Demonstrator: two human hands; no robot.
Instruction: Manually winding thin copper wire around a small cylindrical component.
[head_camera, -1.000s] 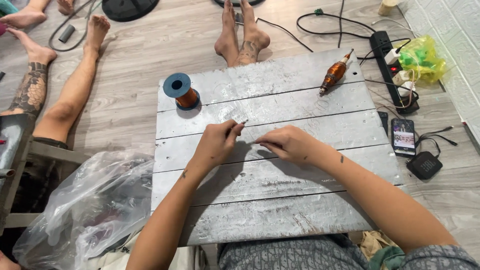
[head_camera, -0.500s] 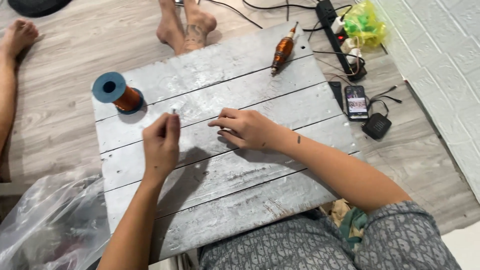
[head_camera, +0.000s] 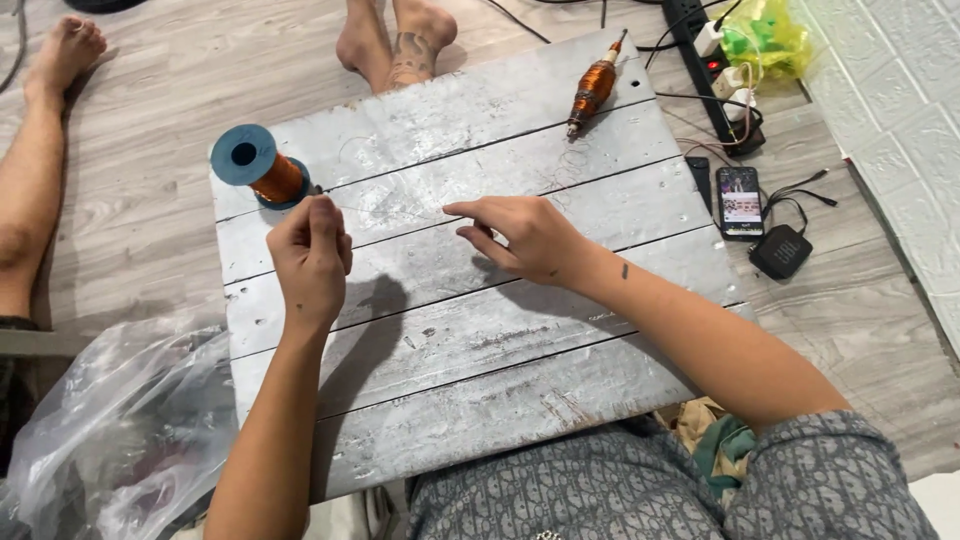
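Head view: a grey plank board lies on the floor. Left hand is closed, pinching a hair-thin copper wire just at five o'clock of the blue spool. Right hand, at three o'clock of the left, has its forefinger out and the others curled; whether it grips the strand I cannot tell. A sharp tug could snap or kink it, or drag the spool over.

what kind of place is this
Probably a home floor used as a makeshift workshop: a grey plank board as low bench, a copper wire spool, a power strip, bare feet nearby.
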